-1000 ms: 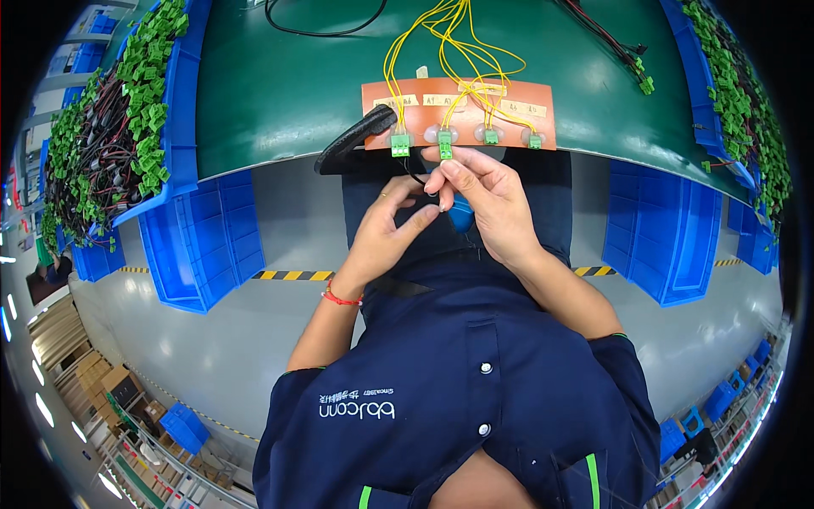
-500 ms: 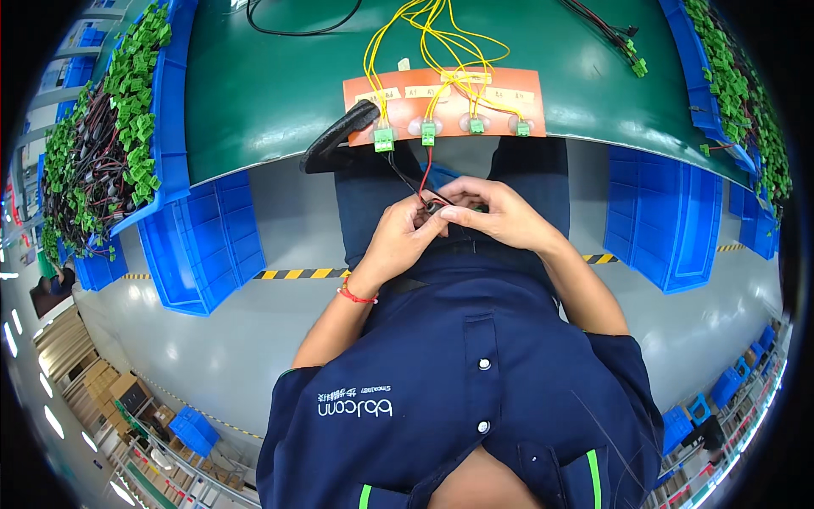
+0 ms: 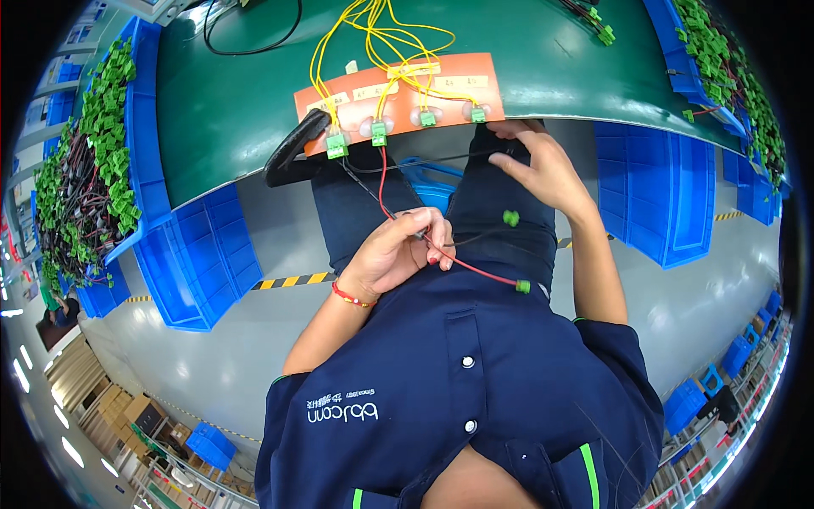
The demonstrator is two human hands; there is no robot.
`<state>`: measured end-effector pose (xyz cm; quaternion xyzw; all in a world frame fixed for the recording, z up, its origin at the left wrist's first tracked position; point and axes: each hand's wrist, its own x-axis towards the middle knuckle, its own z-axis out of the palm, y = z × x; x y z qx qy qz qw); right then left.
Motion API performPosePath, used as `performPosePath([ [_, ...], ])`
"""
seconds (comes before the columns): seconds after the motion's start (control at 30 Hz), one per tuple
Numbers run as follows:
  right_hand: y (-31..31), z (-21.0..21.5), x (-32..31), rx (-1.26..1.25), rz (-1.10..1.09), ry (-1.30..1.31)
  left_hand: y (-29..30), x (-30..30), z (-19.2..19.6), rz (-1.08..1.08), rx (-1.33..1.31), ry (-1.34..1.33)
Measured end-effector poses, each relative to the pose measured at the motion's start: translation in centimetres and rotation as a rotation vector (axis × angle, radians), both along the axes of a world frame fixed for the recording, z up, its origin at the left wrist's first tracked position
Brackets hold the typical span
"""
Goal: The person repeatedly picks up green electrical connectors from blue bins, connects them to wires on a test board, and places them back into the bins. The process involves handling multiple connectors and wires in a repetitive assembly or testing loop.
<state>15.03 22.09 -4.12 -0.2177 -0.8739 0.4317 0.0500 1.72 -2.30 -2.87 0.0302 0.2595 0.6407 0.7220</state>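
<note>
My left hand (image 3: 398,246) is closed around a red-and-black wire harness (image 3: 462,265) in front of my waist. From it, a red lead and a dark lead trail to the right, ending in two green plugs, one green plug (image 3: 523,287) lower and another green plug (image 3: 511,218) higher. Red and black wires also rise to the orange board (image 3: 462,72) and its green terminal connectors (image 3: 337,146). My right hand (image 3: 551,170) is at the board's right end, thumb and fingers apart, fingertips by the rightmost connector (image 3: 478,114). A black wire (image 3: 449,159) stretches to its thumb.
Yellow wires (image 3: 369,38) loop above the board on the green table (image 3: 229,102). A black strap-like piece (image 3: 292,153) hangs at its left end. Blue bins full of green-plugged harnesses stand left (image 3: 146,161) and right (image 3: 678,64). A blue stool (image 3: 432,182) shows below the table.
My right hand has left my left hand and moved up and right to the board's right end. The harness leads have spread out to the right. The whole view has shifted slightly.
</note>
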Motion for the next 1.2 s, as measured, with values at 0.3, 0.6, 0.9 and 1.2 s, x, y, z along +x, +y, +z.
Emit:
performPosePath([
  [0.3, -4.3, 2.5, 1.6, -0.926, 0.257, 0.232, 1.1, 0.4, 0.2, 0.233, -0.078, -0.257],
  [0.6, -6.0, 3.9, -1.1, -1.181, -0.059, 0.495, -0.6, -0.3, -0.2, 0.131, -0.248, 0.217],
  [0.9, -7.5, 4.6, -4.0, -0.948, 0.038, 0.353, -1.8, -2.4, 5.9, 0.267, -0.401, 1.439],
  [1.2, -8.8, 4.1, -5.4, -1.025, -0.076, 0.357, 2.6, -2.0, 5.0, 0.473, -0.111, 1.509],
])
